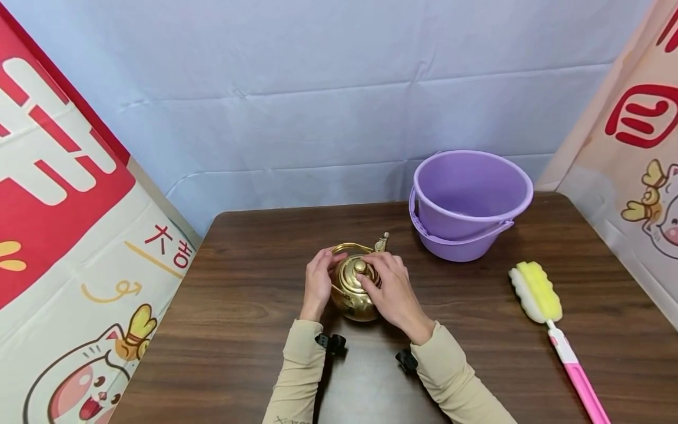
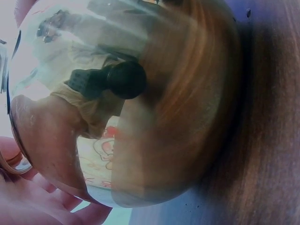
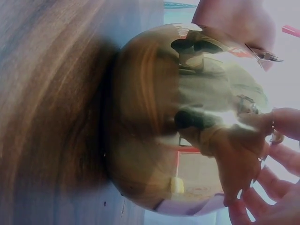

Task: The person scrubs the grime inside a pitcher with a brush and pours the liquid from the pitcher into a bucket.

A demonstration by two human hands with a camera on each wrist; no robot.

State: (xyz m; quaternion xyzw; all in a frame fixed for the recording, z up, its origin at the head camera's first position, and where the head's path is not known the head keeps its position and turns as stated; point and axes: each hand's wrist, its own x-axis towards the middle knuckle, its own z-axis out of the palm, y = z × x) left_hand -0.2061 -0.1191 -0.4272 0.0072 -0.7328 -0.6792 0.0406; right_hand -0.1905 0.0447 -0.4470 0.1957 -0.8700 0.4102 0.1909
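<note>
On our far left there's a red and white printed sheet (image 1: 100, 247) with a smiling cartoon cat on its near end, sloping down beside the dark wood-grain table (image 1: 238, 353). Behind everything we've got a pale blue backdrop (image 1: 318, 135) with creases running across it.

Then come the two hands, both in tan sleeves (image 1: 304, 371), each with a little black device (image 1: 332, 343) at the wrist. Our left hand (image 1: 316, 285) is cupped round the left side of a shiny brass-coloured teapot (image 1: 356, 306), fingers bent against the metal right by its thin arched handle (image 1: 346, 245). The pot sits upright on the table, around the middle, spout (image 1: 381, 242) aimed far and to the right. In the wrist views its belly is basically a mirror, so we can see the sleeves reflected in it.

Our right hand (image 1: 394, 291) comes over from the right side, thumb and fingers pinching the round lid knob (image 1: 360, 267), and the lid is seated on the pot.

Further right, at the far side, we've got a purple bucket (image 1: 445, 227) with its handle hanging down. Nearer and more to the right lies a pink-and-white brush (image 1: 565, 348), its yellow and white sponge head (image 1: 539, 292) pointing away from us. Last up, another printed sheet (image 1: 598, 176) on the right edge.
</note>
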